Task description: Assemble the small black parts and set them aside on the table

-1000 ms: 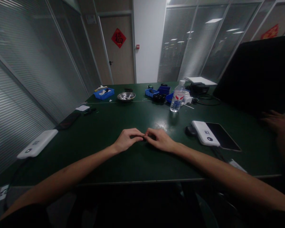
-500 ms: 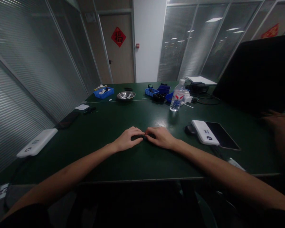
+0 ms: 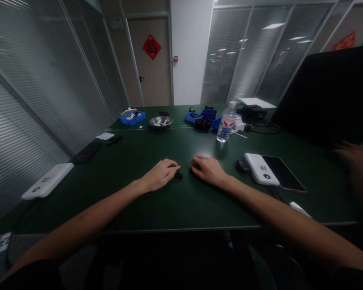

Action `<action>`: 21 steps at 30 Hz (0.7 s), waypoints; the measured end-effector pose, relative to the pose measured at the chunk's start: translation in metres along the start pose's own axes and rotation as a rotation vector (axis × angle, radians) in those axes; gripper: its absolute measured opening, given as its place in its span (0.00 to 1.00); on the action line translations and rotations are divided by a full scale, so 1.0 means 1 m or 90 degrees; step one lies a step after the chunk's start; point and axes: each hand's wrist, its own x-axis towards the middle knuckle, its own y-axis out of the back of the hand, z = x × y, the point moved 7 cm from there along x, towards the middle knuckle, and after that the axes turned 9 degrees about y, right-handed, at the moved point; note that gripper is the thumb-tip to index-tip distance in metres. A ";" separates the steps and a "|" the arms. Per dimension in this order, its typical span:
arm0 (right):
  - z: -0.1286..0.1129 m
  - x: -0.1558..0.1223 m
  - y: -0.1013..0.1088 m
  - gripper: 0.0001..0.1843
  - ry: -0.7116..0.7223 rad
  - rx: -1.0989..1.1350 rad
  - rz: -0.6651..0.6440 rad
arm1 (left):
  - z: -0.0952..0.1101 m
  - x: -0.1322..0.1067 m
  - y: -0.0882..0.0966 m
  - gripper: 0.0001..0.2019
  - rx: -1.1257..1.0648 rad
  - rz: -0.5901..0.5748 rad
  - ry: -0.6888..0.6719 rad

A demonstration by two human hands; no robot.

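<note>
My left hand (image 3: 159,175) rests low over the dark green table, its fingers closed around a small black piece (image 3: 178,175) whose end sticks out below the fingertips. Just to the right, my right hand (image 3: 208,169) is closed too. A thin, pale tip (image 3: 188,166) juts from its fingers toward the left hand; the rest of that thing is hidden in the grip. A narrow gap separates the two hands. What kind of things these are is too small and dark to tell.
A water bottle (image 3: 226,122) stands beyond my right hand. Farther back are a metal bowl (image 3: 161,122) and blue trays (image 3: 133,118). White power banks (image 3: 261,168) lie at both sides. At right, another person's hand (image 3: 355,155) is near a large black panel (image 3: 329,92).
My hands, whose fingertips met before, have moved apart, the left one slightly leftward and the right one rightward. The black piece and the thin tip now show between them.
</note>
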 end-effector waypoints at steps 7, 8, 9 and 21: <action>0.000 0.000 0.001 0.11 -0.044 0.012 -0.027 | 0.006 -0.001 0.008 0.16 -0.038 0.044 0.004; 0.000 0.000 0.001 0.11 -0.047 0.012 -0.026 | 0.009 -0.003 0.009 0.15 -0.038 0.043 -0.006; 0.000 0.000 0.002 0.11 -0.048 0.014 -0.025 | 0.011 -0.004 0.009 0.14 -0.037 0.041 -0.016; 0.003 -0.001 0.001 0.11 -0.038 0.043 -0.001 | -0.004 -0.002 0.000 0.13 -0.042 -0.013 0.031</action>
